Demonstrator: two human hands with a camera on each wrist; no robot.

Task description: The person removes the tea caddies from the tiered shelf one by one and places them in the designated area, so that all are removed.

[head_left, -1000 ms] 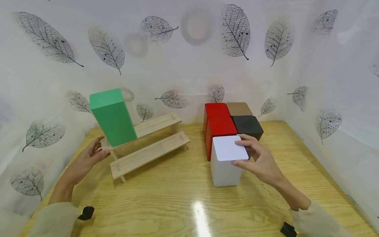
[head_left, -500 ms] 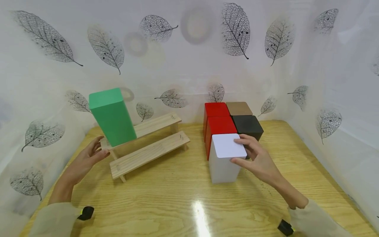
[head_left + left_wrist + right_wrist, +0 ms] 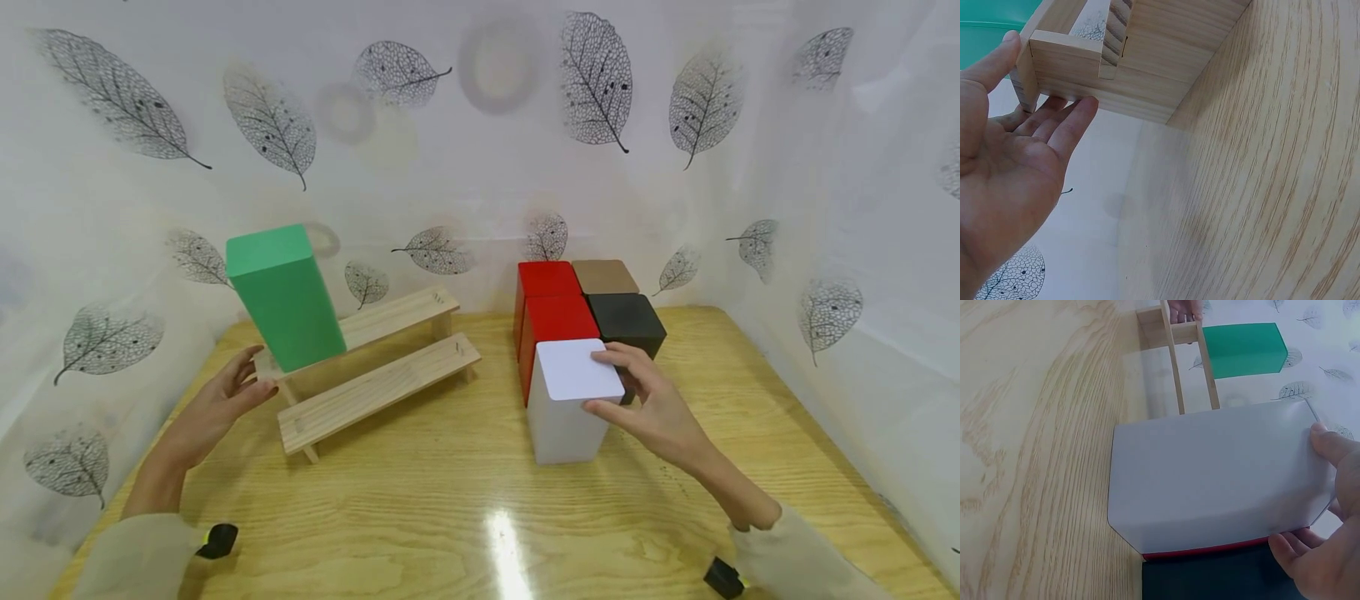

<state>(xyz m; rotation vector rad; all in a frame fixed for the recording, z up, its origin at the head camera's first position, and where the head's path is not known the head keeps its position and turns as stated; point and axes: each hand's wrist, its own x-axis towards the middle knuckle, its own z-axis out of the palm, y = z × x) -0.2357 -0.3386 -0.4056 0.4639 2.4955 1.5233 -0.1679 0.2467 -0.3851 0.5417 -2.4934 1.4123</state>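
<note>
My left hand (image 3: pixel 217 408) holds the left end of the upper board of a two-step wooden stand (image 3: pixel 382 390). In the left wrist view the thumb (image 3: pixel 1001 59) lies on the board's edge and the fingers reach beneath it. A tall green box (image 3: pixel 292 312) stands on that upper step, near the same end. On the right, my right hand (image 3: pixel 658 408) grips the top of a tall white box (image 3: pixel 566 433), thumb on the near side and fingers on the far side. The white box is upright on the table, right in front of a red box (image 3: pixel 561 321).
Behind the white box, a second red box (image 3: pixel 550 277), a tan box (image 3: pixel 606 276) and a black box (image 3: pixel 626 317) stand packed together with the first red one. A leaf-print curtain (image 3: pixel 480 183) surrounds the wooden table (image 3: pixel 390 517) at the back and sides.
The white box and my right hand have shifted slightly left and back, closer to the red box; over the last half second they barely move. My left hand stays on the stand.
</note>
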